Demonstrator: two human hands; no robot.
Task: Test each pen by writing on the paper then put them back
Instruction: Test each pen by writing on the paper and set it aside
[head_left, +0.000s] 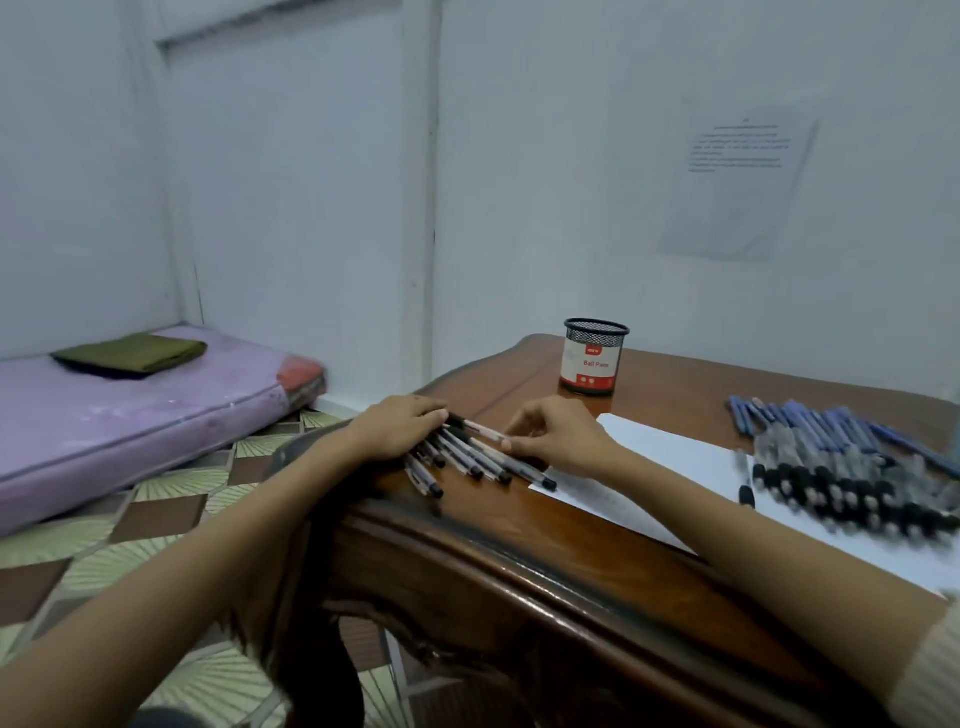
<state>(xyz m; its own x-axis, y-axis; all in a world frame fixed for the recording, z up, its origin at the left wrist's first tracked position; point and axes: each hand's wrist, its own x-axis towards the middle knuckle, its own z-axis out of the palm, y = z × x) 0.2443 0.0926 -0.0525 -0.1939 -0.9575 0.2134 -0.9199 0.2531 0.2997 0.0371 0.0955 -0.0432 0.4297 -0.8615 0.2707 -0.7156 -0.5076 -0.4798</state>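
Several clear pens with black caps (470, 457) lie in a row on the wooden table (597, 545), near its left corner. My left hand (397, 426) rests flat on their far ends, fingers straight. My right hand (558, 439) pinches the end of one pen (480, 428) at the top of the row. White paper (670, 467) lies just right of this row. On the paper's right side sits a larger pile of black and blue pens (841, 467). A black mesh pen cup (595, 356) with a red and white label stands at the back.
The table's carved front edge (519, 566) runs diagonally below my arms. To the left, a purple mattress (104, 421) with a folded green cloth (130, 353) lies on the tiled floor. A printed sheet (737, 182) hangs on the wall behind.
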